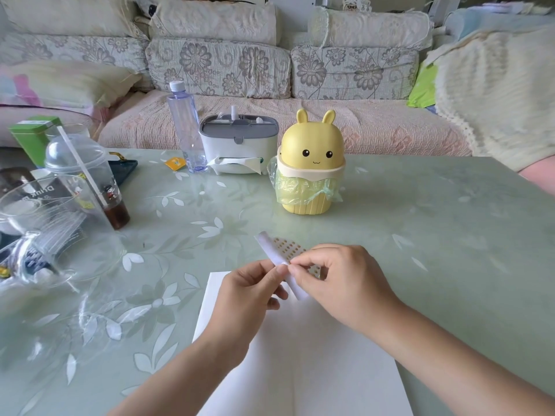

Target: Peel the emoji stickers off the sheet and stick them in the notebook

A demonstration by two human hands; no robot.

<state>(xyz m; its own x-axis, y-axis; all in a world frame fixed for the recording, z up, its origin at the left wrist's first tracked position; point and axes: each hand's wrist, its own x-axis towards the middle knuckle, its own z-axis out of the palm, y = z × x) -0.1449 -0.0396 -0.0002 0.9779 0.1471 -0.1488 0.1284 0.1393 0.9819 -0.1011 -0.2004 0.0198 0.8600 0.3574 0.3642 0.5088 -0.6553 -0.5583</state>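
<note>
Head view: what surface is shown?
– A green floral table [420,235], backed by a flowered sofa [270,121]; a yellow rabbit bin [312,163] is set on it.
– And the hands?
– The curled sticker sheet [292,251] is pinched by the left hand [249,292] and right hand [339,280] above the white notebook [300,361].

The sticker sheet [274,250] is being held up in the air, pinched between the fingertips of the left hand [249,292] and those of the right hand [339,280], which are meeting at its middle. It is curling over on itself, so its plain white back is showing just beyond the left fingers [277,270]. Rows of tiny orange-yellow emoji stickers [289,249] are showing just beyond the right fingers [300,262]. Its lower end is hanging down between the two hands. The notebook [300,355] is lying flat directly below the fingers, showing a blank white page.
</note>
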